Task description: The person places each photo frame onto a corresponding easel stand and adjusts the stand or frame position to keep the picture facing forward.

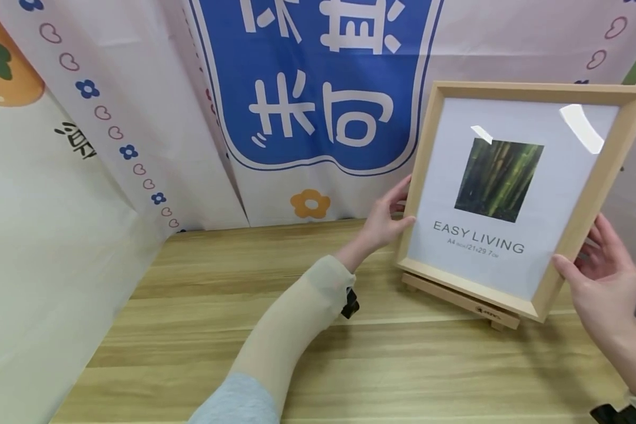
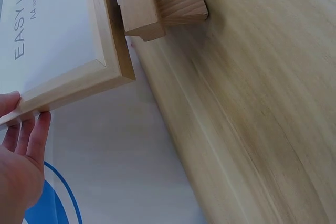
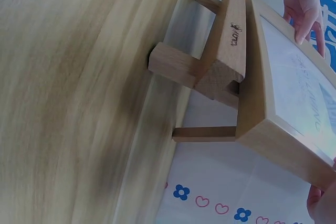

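A4 picture frame (image 1: 427, 147) held up at the little wooden easel (image 1: 458, 299), gripped by both long sides

So on my feed the left hand (image 1: 384, 221) has the left side and the right hand (image 1: 609, 277) has the right, each thumb over the front and fingers tucked round the edge, so both are closed on it. Frame is directly between them, toward the right of the worktop (image 1: 206, 330), long axis up and leaning back. The bit that matters imo is the bottom rail (image 1: 466, 285) vs the easel's ledge: in the head view it's just above it and pokes past its right end, but I honestly can't tell if they're touching. Right hand looks closer to the body, left arm (image 1: 291, 318) is the stretched-out one, and both grips are on the lower half of the frame
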`<act>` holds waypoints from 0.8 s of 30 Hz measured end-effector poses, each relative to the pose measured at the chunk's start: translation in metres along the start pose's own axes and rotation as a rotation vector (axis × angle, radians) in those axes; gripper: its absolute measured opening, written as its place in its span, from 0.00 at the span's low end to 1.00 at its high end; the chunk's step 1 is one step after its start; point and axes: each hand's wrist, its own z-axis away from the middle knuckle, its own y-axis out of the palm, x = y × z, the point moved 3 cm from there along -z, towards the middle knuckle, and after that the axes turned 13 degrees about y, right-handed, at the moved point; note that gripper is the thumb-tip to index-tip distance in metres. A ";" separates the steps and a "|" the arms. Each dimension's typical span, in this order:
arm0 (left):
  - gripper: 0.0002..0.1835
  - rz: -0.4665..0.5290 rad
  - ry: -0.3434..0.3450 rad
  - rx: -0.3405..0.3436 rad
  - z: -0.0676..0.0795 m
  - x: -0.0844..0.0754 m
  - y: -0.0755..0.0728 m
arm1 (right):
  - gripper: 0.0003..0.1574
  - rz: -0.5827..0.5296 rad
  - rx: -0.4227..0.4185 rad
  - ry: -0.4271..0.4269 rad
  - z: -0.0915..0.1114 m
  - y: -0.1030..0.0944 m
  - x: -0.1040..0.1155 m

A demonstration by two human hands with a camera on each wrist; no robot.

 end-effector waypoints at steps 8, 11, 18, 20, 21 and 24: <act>0.42 -0.013 -0.016 -0.014 0.000 0.015 0.003 | 0.49 -0.122 -0.003 0.015 0.001 0.001 -0.006; 0.41 -0.017 -0.023 -0.012 0.002 0.006 0.002 | 0.49 -0.150 -0.007 0.016 0.002 0.001 -0.009; 0.41 -0.053 -0.040 -0.020 0.005 0.006 0.004 | 0.49 -0.091 -0.042 0.011 0.005 0.001 -0.013; 0.41 -0.051 -0.038 -0.017 0.005 0.006 0.004 | 0.49 -0.093 -0.050 0.007 0.005 0.001 -0.013; 0.41 -0.050 -0.034 -0.017 0.005 0.006 0.005 | 0.49 -0.104 -0.050 0.008 0.005 0.001 -0.013; 0.41 -0.051 -0.014 -0.024 0.005 0.006 0.005 | 0.49 -0.118 -0.042 0.011 0.005 0.001 -0.013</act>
